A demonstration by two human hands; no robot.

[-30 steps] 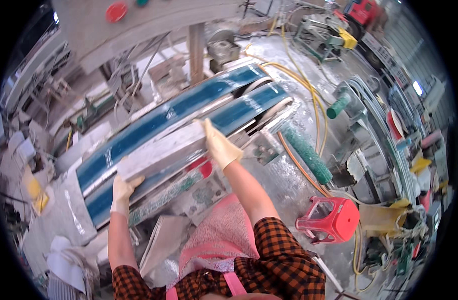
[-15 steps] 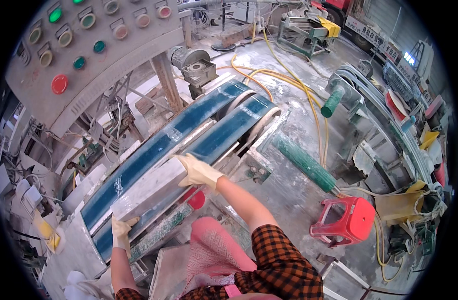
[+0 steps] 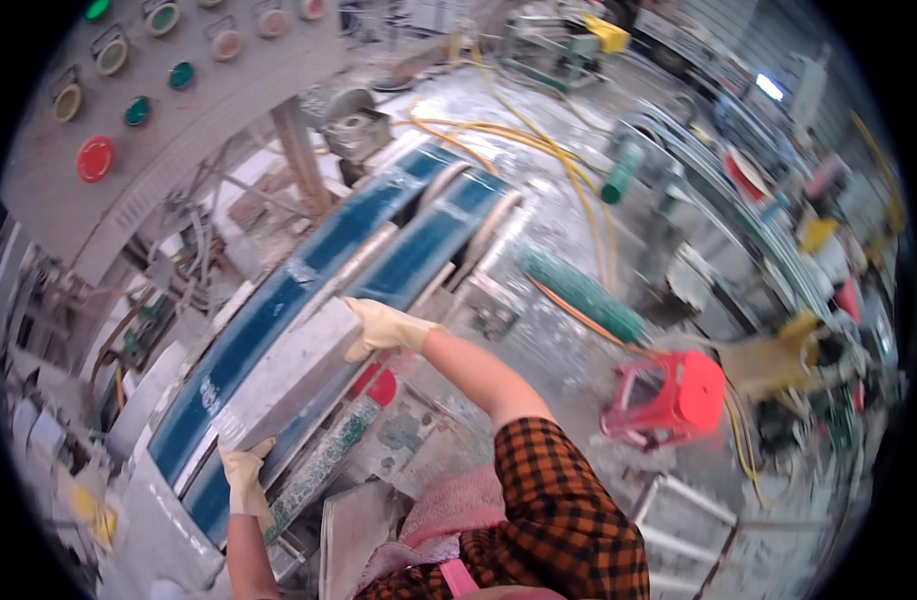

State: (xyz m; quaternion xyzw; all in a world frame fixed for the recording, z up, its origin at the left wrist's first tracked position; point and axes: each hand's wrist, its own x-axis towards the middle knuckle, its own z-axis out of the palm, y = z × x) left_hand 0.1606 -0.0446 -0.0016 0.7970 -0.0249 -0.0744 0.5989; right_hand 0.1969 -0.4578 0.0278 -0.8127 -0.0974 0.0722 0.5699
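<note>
A long, pale grey stone block [image 3: 297, 372] lies lengthwise along the blue conveyor belts, mostly over the nearer belt [image 3: 419, 245]. My right hand [image 3: 384, 328], in a cream glove, grips its far end with the fingers bent over the edge. At the near end my left hand [image 3: 245, 475], gloved alike, holds the lower corner, thumb pointing along the side. The farther blue belt [image 3: 279, 300] runs alongside, with wet-looking patches on its surface. The block's underside is hidden, so I cannot tell whether it rests fully on the belt.
A grey control panel [image 3: 209, 110] with coloured buttons stands at the upper left. Green rollers [image 3: 584, 295] and a red plastic stool [image 3: 679, 400] are to the right. Yellow hoses [image 3: 569, 165] cross the floor beyond the belts. A red round part [image 3: 381, 387] sits beside the nearer belt.
My view has shifted and turned slightly, so the panel, belts and stool appear displaced. Both hands keep their hold on the stone block, whose side facing me now shows more.
</note>
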